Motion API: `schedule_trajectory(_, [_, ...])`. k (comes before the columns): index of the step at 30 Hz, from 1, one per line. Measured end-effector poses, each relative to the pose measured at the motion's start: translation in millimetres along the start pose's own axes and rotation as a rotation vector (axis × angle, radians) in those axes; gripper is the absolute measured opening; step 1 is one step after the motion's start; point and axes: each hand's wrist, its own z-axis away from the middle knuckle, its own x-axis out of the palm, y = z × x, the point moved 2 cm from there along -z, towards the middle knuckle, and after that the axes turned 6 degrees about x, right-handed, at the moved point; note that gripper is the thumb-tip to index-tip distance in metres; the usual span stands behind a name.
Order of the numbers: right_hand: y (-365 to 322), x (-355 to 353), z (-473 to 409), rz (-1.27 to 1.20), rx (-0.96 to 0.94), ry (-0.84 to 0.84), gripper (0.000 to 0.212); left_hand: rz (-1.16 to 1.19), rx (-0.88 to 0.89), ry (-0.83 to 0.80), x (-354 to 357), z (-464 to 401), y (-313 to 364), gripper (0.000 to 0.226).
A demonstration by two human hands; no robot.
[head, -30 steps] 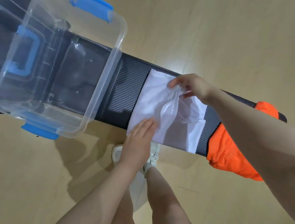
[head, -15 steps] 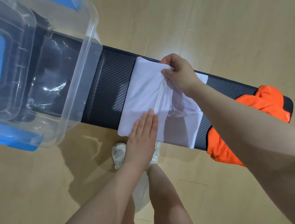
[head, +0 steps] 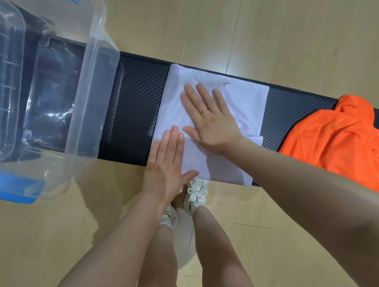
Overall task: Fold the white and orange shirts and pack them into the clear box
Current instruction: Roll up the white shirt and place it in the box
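Observation:
The white shirt lies folded into a rectangle across the black bench. My right hand rests flat on its middle, fingers spread, palm down. Pressed flat on the shirt's near left edge is my left hand, fingers together. Neither hand grips anything. The orange shirt lies crumpled on the bench's right end and hangs over the near edge. The clear box with blue latches stands open on the bench's left end; I see nothing inside it.
The narrow bench runs diagonally over a light wooden floor. A strip of bare bench separates the box from the white shirt. My legs and white sneakers stand right against the bench's near edge.
My right hand let go of the shirt's folded-over flap and now lies flat on the shirt. My left hand stayed pressed on the near edge. The view shifted right.

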Motion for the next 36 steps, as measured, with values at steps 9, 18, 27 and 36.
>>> schedule_trajectory(9, [40, -25, -24, -0.122, 0.249, -0.126, 0.062, 0.093, -0.027, -0.008, -5, -9, 2, 0.087])
schedule_trajectory(18, [118, -42, 24, -0.576, 0.931, -0.052, 0.042, 0.047, 0.500, 0.143, -29, -18, 84, 0.083])
schedule_trajectory(27, [121, -33, 22, -0.633, 0.958, 0.009, 0.026, 0.002, 0.613, -0.279, -20, -47, 118, 0.055])
schedule_trajectory(36, [126, -47, 43, -0.856, 0.889, 0.085, 0.004, 0.090, 0.359, -0.210, -53, -44, 107, 0.026])
